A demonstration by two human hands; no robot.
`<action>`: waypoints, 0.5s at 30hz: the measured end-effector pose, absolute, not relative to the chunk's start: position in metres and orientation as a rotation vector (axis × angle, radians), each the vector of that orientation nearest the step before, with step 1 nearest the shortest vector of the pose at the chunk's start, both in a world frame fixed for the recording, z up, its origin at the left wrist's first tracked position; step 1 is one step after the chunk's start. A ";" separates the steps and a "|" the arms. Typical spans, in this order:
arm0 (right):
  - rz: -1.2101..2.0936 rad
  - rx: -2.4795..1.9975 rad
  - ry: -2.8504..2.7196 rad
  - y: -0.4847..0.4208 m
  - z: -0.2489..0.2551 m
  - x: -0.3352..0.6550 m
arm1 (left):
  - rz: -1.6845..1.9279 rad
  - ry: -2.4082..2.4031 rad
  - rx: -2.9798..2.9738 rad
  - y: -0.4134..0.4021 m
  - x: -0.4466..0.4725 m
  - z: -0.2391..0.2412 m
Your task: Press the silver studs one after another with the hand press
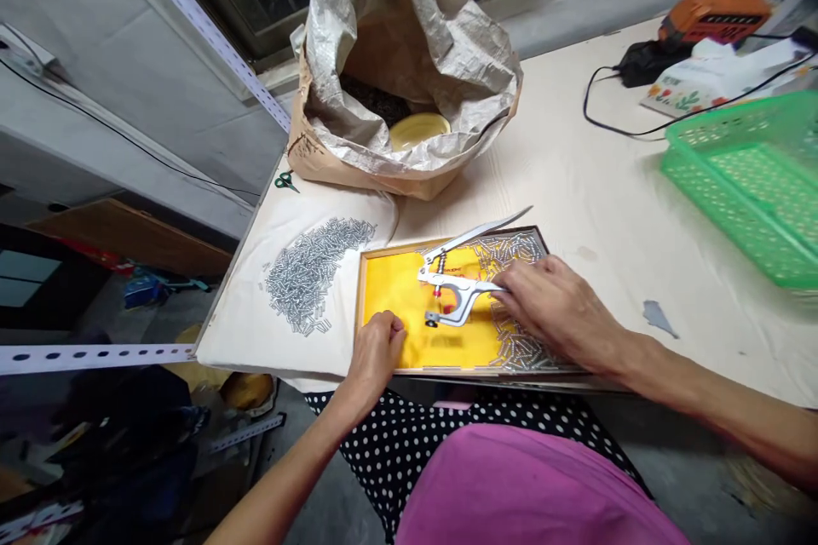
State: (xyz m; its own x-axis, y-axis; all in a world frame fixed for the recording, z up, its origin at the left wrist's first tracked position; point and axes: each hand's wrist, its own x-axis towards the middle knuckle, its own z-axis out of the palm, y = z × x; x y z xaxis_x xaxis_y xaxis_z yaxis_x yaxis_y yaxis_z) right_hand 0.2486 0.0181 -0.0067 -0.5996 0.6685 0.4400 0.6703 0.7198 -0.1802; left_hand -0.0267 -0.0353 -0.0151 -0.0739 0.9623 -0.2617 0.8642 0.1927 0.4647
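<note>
White snap-fastener pliers (461,300) are held over a shallow tray (360,294) with a yellow bottom. My right hand (543,300) grips their lower handle, while the upper handle is raised and angles away. The jaws stand apart, pointing left. At the tray's front left, my left hand (379,347) has its fingers pinched together; whatever they may hold is hidden. Small metal pins or tubes (521,351) fill the tray's right side. Left of the tray, a loose heap of similar silvery pieces (313,272) lies on the pale cloth.
A large open woven sack (409,174) with a yellow bowl (420,130) inside stands behind the tray. Green-handled scissors (287,180) lie at the left. At the right are a green basket (722,217), an orange device (716,14) and a black cable (632,133).
</note>
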 end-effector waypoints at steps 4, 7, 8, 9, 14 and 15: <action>-0.026 -1.080 -2.272 0.017 0.007 0.267 | 0.524 1.725 1.677 -0.031 -0.009 -0.006; -0.030 -1.060 -2.218 0.019 0.004 0.272 | 0.653 1.871 1.854 -0.012 -0.032 0.004; -0.013 -1.041 -2.223 0.020 0.000 0.270 | 0.660 2.027 1.894 -0.003 -0.047 0.007; 0.011 -1.023 -2.238 0.022 -0.005 0.267 | 0.617 2.188 1.918 0.006 -0.065 0.008; 0.094 -0.977 -2.439 0.019 -0.032 0.226 | 0.069 2.386 2.066 0.044 -0.135 0.000; 0.158 -0.973 -2.499 0.016 -0.035 0.216 | -0.055 2.328 2.143 0.049 -0.140 -0.003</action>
